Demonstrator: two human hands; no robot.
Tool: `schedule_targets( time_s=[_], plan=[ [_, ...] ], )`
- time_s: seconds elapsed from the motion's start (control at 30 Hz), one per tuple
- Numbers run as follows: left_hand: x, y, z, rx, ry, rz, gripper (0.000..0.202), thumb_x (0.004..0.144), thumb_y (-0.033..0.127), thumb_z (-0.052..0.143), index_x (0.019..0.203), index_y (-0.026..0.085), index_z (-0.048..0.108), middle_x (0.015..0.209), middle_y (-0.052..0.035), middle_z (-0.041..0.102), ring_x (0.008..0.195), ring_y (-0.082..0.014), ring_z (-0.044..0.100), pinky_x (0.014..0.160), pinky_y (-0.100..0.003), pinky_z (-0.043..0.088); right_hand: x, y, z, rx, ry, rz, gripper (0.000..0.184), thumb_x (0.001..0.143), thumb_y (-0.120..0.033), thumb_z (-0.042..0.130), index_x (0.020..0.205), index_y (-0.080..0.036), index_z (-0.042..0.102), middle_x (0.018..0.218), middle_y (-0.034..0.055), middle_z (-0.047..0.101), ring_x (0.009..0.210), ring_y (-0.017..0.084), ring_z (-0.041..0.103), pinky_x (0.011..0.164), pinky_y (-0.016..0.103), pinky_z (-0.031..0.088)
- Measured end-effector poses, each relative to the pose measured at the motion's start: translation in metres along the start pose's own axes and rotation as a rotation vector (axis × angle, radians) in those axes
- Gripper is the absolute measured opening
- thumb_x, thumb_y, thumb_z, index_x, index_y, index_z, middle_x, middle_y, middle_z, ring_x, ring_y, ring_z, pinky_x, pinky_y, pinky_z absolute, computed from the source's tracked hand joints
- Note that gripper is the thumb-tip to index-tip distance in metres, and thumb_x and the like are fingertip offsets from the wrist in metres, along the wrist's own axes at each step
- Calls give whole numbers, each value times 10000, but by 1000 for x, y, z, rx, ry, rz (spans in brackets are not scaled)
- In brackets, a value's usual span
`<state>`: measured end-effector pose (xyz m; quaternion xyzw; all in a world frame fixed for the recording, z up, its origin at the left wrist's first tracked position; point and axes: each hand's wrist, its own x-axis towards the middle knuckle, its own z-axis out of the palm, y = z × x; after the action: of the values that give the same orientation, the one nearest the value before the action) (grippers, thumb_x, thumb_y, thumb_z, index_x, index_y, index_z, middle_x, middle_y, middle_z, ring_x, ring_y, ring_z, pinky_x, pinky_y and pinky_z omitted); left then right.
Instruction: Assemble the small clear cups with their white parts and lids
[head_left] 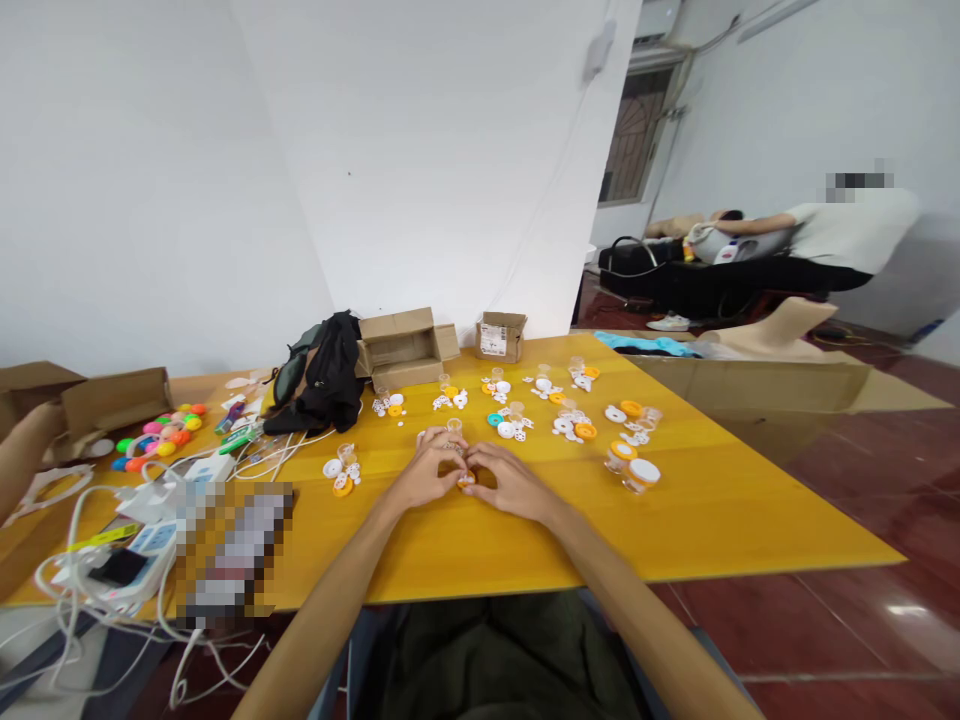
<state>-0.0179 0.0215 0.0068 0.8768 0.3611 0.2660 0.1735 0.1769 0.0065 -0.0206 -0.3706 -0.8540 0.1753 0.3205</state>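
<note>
The left hand point(429, 474) and the right hand point(514, 482) curled toward each other, their fingertips together at a small white-and-orange piece point(466, 481); the piece lay between the two thumbs, partly hidden, and I could not tell whether either hand was clamped on it; a clear cup point(454, 425) stood just beyond the left fingers; left of the left hand lay a white disc point(331, 468) and an orange piece point(343, 488); right of the right hand, well apart, stood a white-lidded jar point(643, 474); a teal ring point(496, 420) lay beyond the right hand.
</note>
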Motion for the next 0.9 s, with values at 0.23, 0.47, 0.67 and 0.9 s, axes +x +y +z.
schedule_targets(
  time_s=[0.23, 0.47, 0.67, 0.9],
  plan=[
    [0, 1, -1, 4, -13, 1, 142, 826, 155, 639, 726, 231, 705, 1159, -27, 642, 1170, -248, 475, 1051, -442, 337, 0, -2, -1, 0, 8, -3, 88, 841, -264, 680, 903, -244, 620, 1033, 55, 661, 1014, 242, 621, 890, 394, 501],
    [0, 1, -1, 15, -31, -7, 134, 814, 149, 639, 750, 240, 713, 1184, -28, 638, 1174, -260, 467, 1045, -462, 336, 0, -1, 0, 0, 17, -10, 87, 831, -253, 683, 892, -243, 621, 1022, 56, 663, 1000, 243, 625, 879, 392, 506],
    [0, 1, -1, 23, -28, -13, 126, 813, 147, 643, 746, 236, 702, 1189, -30, 638, 1178, -260, 465, 1042, -459, 335, 1, -2, -1, 11, 15, -6, 98, 826, -260, 692, 899, -244, 628, 1031, 54, 664, 1012, 245, 626, 883, 388, 505],
    [-1, 1, -1, 28, -41, -14, 122, 824, 172, 639, 762, 242, 718, 1185, -36, 638, 1171, -266, 464, 1042, -474, 328, 1, -2, -1, 12, 20, -8, 94, 825, -252, 692, 892, -242, 627, 1030, 54, 664, 1015, 241, 625, 889, 385, 504]
  ],
)
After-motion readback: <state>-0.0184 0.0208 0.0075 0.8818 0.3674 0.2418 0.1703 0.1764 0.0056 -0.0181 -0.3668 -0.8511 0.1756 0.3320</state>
